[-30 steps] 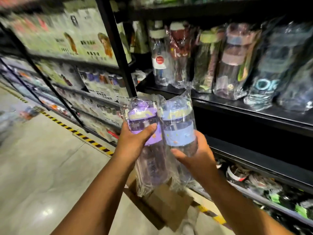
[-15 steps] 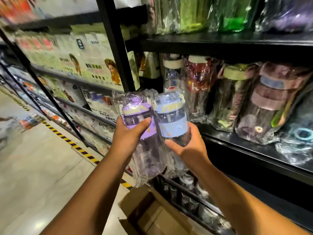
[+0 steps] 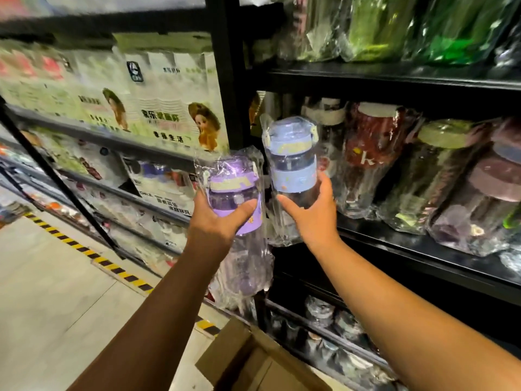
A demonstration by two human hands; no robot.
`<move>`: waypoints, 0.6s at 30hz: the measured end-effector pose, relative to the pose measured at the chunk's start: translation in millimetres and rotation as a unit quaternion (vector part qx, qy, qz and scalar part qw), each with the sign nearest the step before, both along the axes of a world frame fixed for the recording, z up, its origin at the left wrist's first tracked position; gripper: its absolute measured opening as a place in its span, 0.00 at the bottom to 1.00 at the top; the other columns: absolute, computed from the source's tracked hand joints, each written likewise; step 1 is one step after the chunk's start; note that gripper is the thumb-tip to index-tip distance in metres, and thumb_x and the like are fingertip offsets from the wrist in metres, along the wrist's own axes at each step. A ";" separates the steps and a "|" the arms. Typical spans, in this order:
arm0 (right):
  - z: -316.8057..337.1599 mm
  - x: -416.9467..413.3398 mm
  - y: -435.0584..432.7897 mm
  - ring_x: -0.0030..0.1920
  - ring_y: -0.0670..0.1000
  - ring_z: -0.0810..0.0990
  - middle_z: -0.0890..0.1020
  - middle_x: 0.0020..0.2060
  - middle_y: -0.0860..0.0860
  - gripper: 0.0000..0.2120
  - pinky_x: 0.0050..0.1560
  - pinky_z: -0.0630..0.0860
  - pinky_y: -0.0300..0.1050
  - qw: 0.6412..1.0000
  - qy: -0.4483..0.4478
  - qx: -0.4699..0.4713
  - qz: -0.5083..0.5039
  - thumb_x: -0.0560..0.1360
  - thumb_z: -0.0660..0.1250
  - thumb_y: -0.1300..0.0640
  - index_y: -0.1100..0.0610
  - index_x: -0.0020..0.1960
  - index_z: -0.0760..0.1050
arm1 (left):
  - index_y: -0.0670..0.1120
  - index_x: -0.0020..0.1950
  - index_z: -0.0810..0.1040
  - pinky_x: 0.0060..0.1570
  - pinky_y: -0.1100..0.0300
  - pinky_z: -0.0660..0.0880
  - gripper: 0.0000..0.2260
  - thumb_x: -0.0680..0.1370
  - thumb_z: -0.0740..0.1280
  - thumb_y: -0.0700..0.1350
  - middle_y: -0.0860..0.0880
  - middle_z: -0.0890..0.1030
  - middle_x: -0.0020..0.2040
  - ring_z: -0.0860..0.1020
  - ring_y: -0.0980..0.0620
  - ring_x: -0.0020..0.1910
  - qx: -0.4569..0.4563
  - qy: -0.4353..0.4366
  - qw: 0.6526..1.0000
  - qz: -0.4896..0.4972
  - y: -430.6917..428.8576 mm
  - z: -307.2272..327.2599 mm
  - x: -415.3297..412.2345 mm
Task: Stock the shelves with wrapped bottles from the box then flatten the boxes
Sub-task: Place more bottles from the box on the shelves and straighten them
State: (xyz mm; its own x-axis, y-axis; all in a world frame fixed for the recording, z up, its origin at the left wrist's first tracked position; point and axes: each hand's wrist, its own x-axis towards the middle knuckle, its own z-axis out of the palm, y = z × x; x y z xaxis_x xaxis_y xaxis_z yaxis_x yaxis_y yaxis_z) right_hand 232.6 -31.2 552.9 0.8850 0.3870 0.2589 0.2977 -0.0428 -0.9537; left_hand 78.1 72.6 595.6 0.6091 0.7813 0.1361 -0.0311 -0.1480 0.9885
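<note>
1. Both hands loaded: left hand (image 3: 217,218) wraps the purple bottle (image 3: 234,198), thumb across its front; right hand (image 3: 313,218) curls round the blue bottle (image 3: 293,162) below its lid band.
2. Blue bottle is up at the shelf (image 3: 394,244) front, left end, just beside the dark red bottle (image 3: 372,153). Purple bottle hangs lower and nearer, with the box (image 3: 253,365) on the floor below.
3. Seat blue first: base flat, upright, pushed far into the left gap.
4. Likely risk: slick wrap, loose film snagging neighbours. Let go only once it stands.
</note>
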 end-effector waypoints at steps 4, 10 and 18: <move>-3.7 -1.3 31.2 0.70 0.54 0.69 0.73 0.65 0.44 0.45 0.68 0.70 0.58 0.998 -0.011 0.006 -0.053 0.60 0.76 0.32 0.38 0.71 0.59 | 0.50 0.64 0.73 0.55 0.50 0.80 0.31 0.65 0.80 0.51 0.49 0.85 0.55 0.84 0.50 0.52 -0.018 0.004 1.000 -0.025 18.9 -5.6 -0.6; -9.9 1.8 58.9 0.70 0.54 0.69 0.73 0.65 0.47 0.44 0.69 0.70 0.57 0.996 -0.006 0.004 -0.091 0.65 0.80 0.45 0.46 0.73 0.59 | 0.47 0.65 0.72 0.42 0.51 0.83 0.30 0.66 0.80 0.40 0.46 0.85 0.53 0.85 0.46 0.51 -0.073 -0.012 0.995 -0.065 37.3 -11.7 -4.7; -15.7 2.9 63.6 0.73 0.58 0.63 0.63 0.74 0.56 0.48 0.71 0.64 0.50 0.987 -0.060 -0.081 -0.127 0.69 0.77 0.44 0.53 0.79 0.53 | 0.49 0.67 0.72 0.43 0.59 0.81 0.30 0.69 0.79 0.37 0.48 0.84 0.55 0.85 0.50 0.51 -0.087 -0.009 0.993 -0.074 50.1 -15.4 -10.3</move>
State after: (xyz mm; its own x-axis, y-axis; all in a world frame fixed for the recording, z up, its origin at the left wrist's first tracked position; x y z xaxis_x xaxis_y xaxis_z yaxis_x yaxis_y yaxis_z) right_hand 235.5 32.4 537.2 0.9255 0.2016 0.3206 0.3681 -0.2798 -0.8867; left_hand 67.8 122.7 580.2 0.7181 0.6957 0.0184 -0.0578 0.0333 0.9978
